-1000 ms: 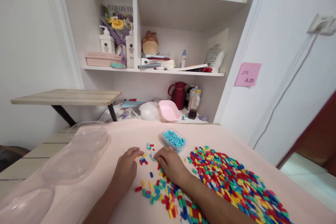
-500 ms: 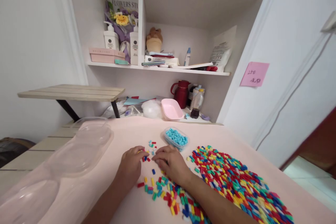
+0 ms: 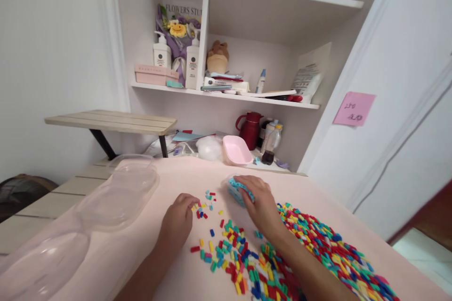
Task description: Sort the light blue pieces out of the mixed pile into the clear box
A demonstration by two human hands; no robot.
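My right hand (image 3: 259,202) is closed over the right side of a small clear plastic container (image 3: 229,189). Light-blue plastic pieces (image 3: 236,193) fill it, partly covered by my fingers and thumb. The container looks slightly tilted. My left hand (image 3: 180,216) rests on the table to the left, its fingers curled together beside a few small coloured pieces (image 3: 202,215). What its fingertips pinch, if anything, is hidden. Nearer to me, between my forearms, lie scattered pieces (image 3: 229,254) in red, yellow, green, blue and white.
A large pile of mixed pieces (image 3: 328,249) spreads over the right of the pink tabletop (image 3: 197,174). Clear plastic trays (image 3: 116,202) lie at the left. Behind the table stand a pink basin (image 3: 237,150), a red jug (image 3: 250,131) and a bottle (image 3: 271,146).
My right hand has moved from the small loose pieces, up and right onto the container, which has shifted slightly. My left hand stays by the loose pieces. The view has swung a little left.
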